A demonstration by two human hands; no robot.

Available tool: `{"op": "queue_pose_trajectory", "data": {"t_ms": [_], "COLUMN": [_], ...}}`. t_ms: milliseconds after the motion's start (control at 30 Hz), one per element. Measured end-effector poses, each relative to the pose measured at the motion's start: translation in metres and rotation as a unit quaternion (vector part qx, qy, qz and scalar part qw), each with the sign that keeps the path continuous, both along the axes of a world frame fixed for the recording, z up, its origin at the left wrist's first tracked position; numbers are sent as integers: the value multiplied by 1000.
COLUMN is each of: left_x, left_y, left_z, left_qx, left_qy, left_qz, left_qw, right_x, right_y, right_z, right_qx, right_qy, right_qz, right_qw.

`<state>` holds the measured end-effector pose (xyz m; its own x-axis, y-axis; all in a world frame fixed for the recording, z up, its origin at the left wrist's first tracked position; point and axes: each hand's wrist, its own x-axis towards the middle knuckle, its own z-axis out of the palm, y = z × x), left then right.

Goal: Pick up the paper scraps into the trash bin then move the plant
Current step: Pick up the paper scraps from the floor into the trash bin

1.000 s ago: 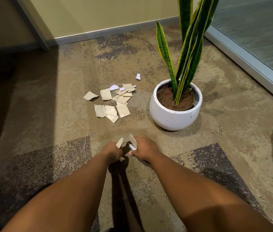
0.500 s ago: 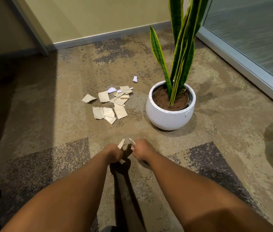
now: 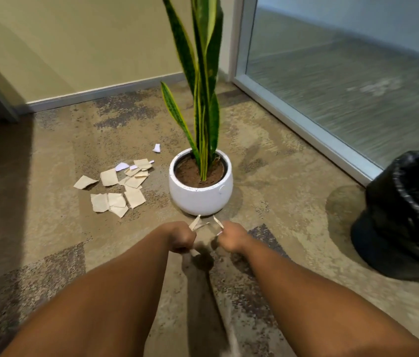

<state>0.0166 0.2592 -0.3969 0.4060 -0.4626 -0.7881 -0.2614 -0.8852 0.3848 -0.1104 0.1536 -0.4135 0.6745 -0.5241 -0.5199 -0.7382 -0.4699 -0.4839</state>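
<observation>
1. The left hand [image 3: 181,237] curls round a paper piece [image 3: 196,224]; the fingers cover most of it, so its size cannot be told.
2. The right hand [image 3: 231,235] holds another scrap [image 3: 217,222], mostly hidden and smeared by motion.
3. Far right of the right hand, the bin [image 3: 409,212] runs past the picture's edge.
4. Beyond both hands, the plant [image 3: 203,81] has its leaf tips cut off at the top edge.

Paper scraps [image 3: 119,185] lie left of the plant [image 3: 200,181]; trash bin [image 3: 409,210] stands far right.
</observation>
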Motion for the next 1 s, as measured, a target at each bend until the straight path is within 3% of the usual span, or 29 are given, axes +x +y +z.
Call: {"op": "queue_pose_trajectory", "data": {"t_ms": [133,333,700,1000], "left_x": [-34,-92,-184,-275], "left_y": [-48,-120,-249,-304], "left_z": [27,90,164,195], "left_qx": [-4,-124,-332,-359], "left_qy": [-5,-158,-60,-4], "left_qz": [-64,-149,-137,-143], "left_qw": [998,968,931,922], "right_x": [-30,-69,-153,-236], "right_y": [-38,-83,-164,-209], "right_z": [25,83,182,206], "right_qx": [-8,3,-59,-125], "right_qy": [-28,-157,-303,-301], "right_qz": [-63,-234,-484,-636], "right_qw": [998,959,819,700]}}
